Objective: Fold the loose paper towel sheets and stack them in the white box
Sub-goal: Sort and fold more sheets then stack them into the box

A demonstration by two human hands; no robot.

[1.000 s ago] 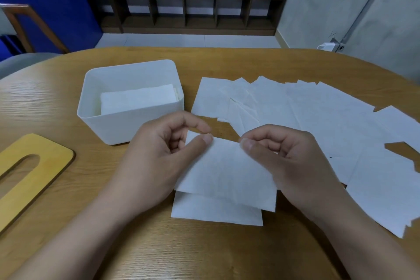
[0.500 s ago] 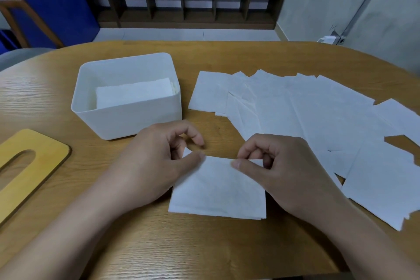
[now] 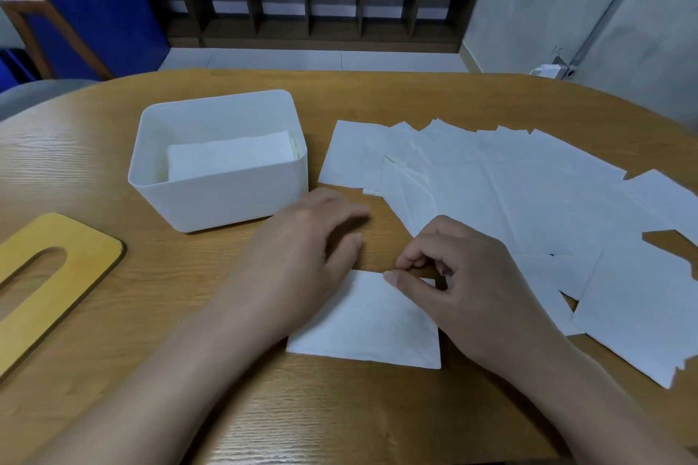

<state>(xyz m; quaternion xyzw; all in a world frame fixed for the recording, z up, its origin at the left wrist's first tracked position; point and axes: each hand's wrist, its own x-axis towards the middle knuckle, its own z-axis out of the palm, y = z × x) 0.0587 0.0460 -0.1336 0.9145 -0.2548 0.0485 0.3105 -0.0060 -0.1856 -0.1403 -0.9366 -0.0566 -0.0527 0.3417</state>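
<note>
Folded sheet (image 3: pixel 368 325) flat on the table (image 3: pixel 340 419) — both hands on it.
Right hand (image 3: pixel 464 287) pinches its top edge; left hand (image 3: pixel 302 257) rests with relaxed fingers. White box (image 3: pixel 223 192) lies beyond, loose sheets (image 3: pixel 528 192) right.

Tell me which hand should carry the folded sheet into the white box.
Probably the left hand: it rests on the folded sheet on the side nearest the white box, which stands to its left. The right hand pinches the sheet's far edge, farther from the box.
</note>
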